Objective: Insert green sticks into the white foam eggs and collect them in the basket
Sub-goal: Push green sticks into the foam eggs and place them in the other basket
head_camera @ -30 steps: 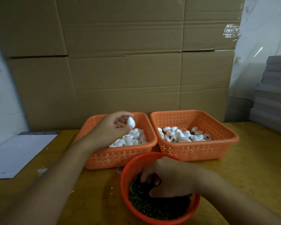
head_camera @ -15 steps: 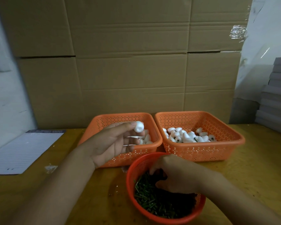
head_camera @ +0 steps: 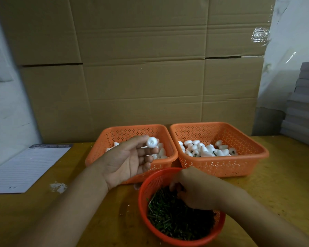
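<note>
The single head-worn camera looked forward and down from close above the wooden table (head_camera: 43, 220), facing the cardboard wall (head_camera: 141, 68) behind it, with both forearms reaching in from the bottom edge and no second view to overlap.

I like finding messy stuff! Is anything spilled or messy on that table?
Yes, a little. A patch of white crumbs lies on the yellow table beside the lined paper, with tiny white specks left of the round red basket. They look like foam bits.
</note>
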`<state>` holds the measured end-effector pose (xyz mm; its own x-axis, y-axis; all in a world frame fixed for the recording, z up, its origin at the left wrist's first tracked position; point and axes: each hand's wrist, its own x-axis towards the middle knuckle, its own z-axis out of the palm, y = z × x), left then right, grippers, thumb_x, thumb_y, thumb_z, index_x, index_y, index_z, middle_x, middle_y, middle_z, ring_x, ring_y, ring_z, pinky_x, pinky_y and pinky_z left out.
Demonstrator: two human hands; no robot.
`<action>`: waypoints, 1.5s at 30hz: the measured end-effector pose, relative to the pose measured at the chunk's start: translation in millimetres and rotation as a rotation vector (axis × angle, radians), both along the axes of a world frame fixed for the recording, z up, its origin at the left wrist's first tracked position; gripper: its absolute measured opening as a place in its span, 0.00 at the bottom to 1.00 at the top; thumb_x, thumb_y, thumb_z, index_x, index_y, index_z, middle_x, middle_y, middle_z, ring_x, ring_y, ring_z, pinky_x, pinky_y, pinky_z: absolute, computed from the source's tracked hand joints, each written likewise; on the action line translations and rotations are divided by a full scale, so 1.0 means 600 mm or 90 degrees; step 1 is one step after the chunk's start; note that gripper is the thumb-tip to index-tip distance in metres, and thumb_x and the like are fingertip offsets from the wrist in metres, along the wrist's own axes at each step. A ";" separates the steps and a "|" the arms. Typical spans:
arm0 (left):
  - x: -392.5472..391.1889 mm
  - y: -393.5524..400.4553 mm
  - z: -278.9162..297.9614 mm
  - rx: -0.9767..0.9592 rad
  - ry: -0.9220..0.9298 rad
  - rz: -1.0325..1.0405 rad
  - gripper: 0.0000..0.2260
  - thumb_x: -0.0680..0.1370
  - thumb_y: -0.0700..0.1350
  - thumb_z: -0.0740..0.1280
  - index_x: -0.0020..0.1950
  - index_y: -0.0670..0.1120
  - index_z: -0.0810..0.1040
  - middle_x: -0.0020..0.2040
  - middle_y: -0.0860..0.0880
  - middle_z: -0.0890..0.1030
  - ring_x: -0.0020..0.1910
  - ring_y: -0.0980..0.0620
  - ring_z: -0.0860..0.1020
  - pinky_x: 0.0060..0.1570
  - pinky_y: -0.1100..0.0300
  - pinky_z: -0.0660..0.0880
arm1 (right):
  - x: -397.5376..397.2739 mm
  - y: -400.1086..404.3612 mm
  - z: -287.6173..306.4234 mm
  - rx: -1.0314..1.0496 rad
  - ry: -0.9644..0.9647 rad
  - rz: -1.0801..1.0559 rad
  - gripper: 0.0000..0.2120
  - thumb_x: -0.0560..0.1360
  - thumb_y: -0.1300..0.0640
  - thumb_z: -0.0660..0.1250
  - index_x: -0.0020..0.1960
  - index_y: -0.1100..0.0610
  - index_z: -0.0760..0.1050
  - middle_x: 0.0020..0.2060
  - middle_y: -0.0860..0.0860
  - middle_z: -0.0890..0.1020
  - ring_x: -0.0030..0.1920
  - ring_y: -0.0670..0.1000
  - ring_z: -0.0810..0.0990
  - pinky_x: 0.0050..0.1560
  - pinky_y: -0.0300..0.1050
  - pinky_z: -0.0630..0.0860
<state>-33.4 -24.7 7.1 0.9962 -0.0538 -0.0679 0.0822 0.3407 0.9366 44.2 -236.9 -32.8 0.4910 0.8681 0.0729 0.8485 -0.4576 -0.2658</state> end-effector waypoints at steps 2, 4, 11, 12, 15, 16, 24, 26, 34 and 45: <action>0.000 0.000 -0.001 0.008 0.001 0.006 0.23 0.69 0.51 0.75 0.60 0.42 0.82 0.45 0.46 0.82 0.36 0.54 0.78 0.34 0.61 0.78 | 0.001 0.000 0.002 0.021 -0.005 -0.004 0.15 0.73 0.62 0.68 0.56 0.49 0.81 0.42 0.43 0.82 0.40 0.39 0.78 0.41 0.32 0.75; 0.000 -0.001 -0.003 0.012 0.001 0.009 0.24 0.69 0.51 0.74 0.63 0.41 0.80 0.45 0.45 0.82 0.36 0.54 0.78 0.34 0.61 0.78 | 0.000 0.000 0.004 0.031 0.004 -0.003 0.14 0.73 0.61 0.70 0.57 0.48 0.81 0.37 0.39 0.77 0.35 0.36 0.75 0.36 0.28 0.71; -0.003 -0.005 -0.005 0.073 -0.038 0.010 0.20 0.72 0.50 0.75 0.60 0.42 0.81 0.49 0.46 0.82 0.38 0.55 0.79 0.37 0.62 0.77 | -0.010 0.004 0.004 0.020 0.041 -0.014 0.20 0.70 0.67 0.65 0.57 0.48 0.79 0.38 0.42 0.77 0.38 0.41 0.77 0.37 0.35 0.76; -0.005 -0.006 -0.005 0.090 -0.049 0.022 0.17 0.72 0.49 0.76 0.58 0.43 0.82 0.49 0.45 0.82 0.39 0.55 0.79 0.37 0.62 0.78 | -0.010 0.003 0.005 0.015 0.044 -0.014 0.21 0.70 0.67 0.64 0.57 0.48 0.79 0.38 0.42 0.77 0.38 0.41 0.77 0.36 0.35 0.75; -0.008 -0.013 -0.005 0.128 -0.084 0.066 0.13 0.71 0.43 0.78 0.54 0.49 0.85 0.49 0.45 0.83 0.42 0.54 0.81 0.38 0.62 0.78 | -0.011 0.000 0.010 0.003 0.055 -0.012 0.21 0.70 0.67 0.65 0.59 0.49 0.79 0.37 0.41 0.75 0.36 0.39 0.75 0.34 0.33 0.71; -0.009 -0.016 -0.005 0.157 -0.106 0.087 0.13 0.70 0.41 0.79 0.53 0.51 0.85 0.50 0.46 0.85 0.43 0.54 0.82 0.39 0.63 0.78 | -0.012 0.000 0.011 0.002 0.062 -0.011 0.22 0.70 0.67 0.65 0.59 0.48 0.78 0.37 0.41 0.75 0.37 0.39 0.75 0.35 0.34 0.71; -0.010 -0.024 -0.006 0.534 -0.289 0.271 0.13 0.72 0.41 0.77 0.49 0.58 0.82 0.47 0.54 0.86 0.47 0.55 0.84 0.51 0.55 0.78 | -0.016 0.002 0.016 0.023 0.100 -0.007 0.23 0.72 0.65 0.64 0.64 0.48 0.75 0.49 0.44 0.79 0.48 0.43 0.79 0.49 0.39 0.78; -0.009 -0.026 -0.004 0.480 -0.291 0.250 0.13 0.74 0.39 0.76 0.49 0.57 0.83 0.48 0.54 0.86 0.45 0.56 0.84 0.44 0.62 0.78 | -0.017 0.002 0.016 0.037 0.104 -0.003 0.24 0.73 0.67 0.62 0.64 0.49 0.76 0.54 0.46 0.81 0.53 0.43 0.79 0.54 0.36 0.77; -0.010 -0.023 0.006 0.062 -0.080 0.065 0.18 0.71 0.50 0.75 0.59 0.45 0.82 0.49 0.45 0.82 0.39 0.52 0.80 0.37 0.60 0.77 | -0.002 0.002 0.014 0.069 0.145 -0.019 0.20 0.74 0.69 0.68 0.61 0.51 0.80 0.45 0.46 0.84 0.40 0.37 0.82 0.48 0.40 0.82; -0.006 -0.018 0.008 -0.071 -0.004 0.025 0.18 0.74 0.48 0.71 0.61 0.41 0.79 0.43 0.46 0.82 0.35 0.54 0.78 0.33 0.63 0.77 | -0.004 0.004 0.020 0.080 0.171 -0.058 0.14 0.76 0.67 0.66 0.56 0.54 0.83 0.40 0.47 0.84 0.40 0.39 0.84 0.47 0.39 0.82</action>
